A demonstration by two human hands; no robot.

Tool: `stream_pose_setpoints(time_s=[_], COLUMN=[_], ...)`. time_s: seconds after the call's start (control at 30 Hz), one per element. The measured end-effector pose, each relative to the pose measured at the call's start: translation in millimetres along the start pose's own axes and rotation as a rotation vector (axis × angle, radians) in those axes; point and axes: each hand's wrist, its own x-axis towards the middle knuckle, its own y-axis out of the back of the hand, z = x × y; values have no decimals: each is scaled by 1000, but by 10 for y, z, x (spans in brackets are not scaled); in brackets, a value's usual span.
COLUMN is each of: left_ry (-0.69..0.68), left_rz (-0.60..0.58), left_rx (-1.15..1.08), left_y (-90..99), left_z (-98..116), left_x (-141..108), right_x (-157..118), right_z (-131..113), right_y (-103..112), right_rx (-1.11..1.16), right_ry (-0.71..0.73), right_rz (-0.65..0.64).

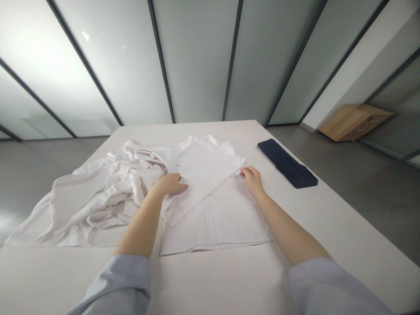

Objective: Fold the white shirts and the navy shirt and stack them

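A white button-up shirt (193,236) lies spread on the table, its hem toward me. One layer of it crosses the front on a slant, and a small button shows just below that slanted edge. At the shirt's right edge, my right hand (252,178) is closed, with thumb and fingertips pinching the cloth. My left hand (171,183) rests at the left side of the shirt, thumb apart from the bent fingers. A crumpled pile of white cloth (98,192) lies just left of that hand, touching the shirt.
A folded dark navy cloth (287,164) lies near the right edge of the white table (210,284). Frosted glass panels (197,61) stand behind the table. On the floor at the back right is a wooden cabinet (348,120).
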Motion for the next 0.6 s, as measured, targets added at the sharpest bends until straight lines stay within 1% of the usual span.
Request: stream_pose_setpoints(time_s=[0.1,0.17,0.2,0.23,0.3,0.37,0.43,0.53,0.6], left_ry=[55,22,-28,-100,-252,-336,-331,-279,-250], left_rz=[-40,-65,-70,-75,-99,-146,-169,-68,-14], left_rx=[20,-20,-82,-183,-484,-831,-1141,-1505,-1653], left_y=[-29,-18,-9,0,15,23,22,9,2], left_z=[-30,-59,-73,-82,-79,-39,40,194,291], left_x=[29,6,-16,-43,-111,-181,-230,-245,-225], right_x=[-5,-10,-13,-14,-11,1,20,47,56], right_z=[-16,-26,-29,-31,-27,-13,8,44,57], right_y=[0,0,1,1,3,4,5,-1,-12], right_rx=[-6,-12,-17,-23,-29,-30,-26,-17,-56], right_ry=[11,7,2,-4,-14,-21,-32,-45,-46], right_rz=[-8,-16,-21,-24,-26,-23,-15,42,92])
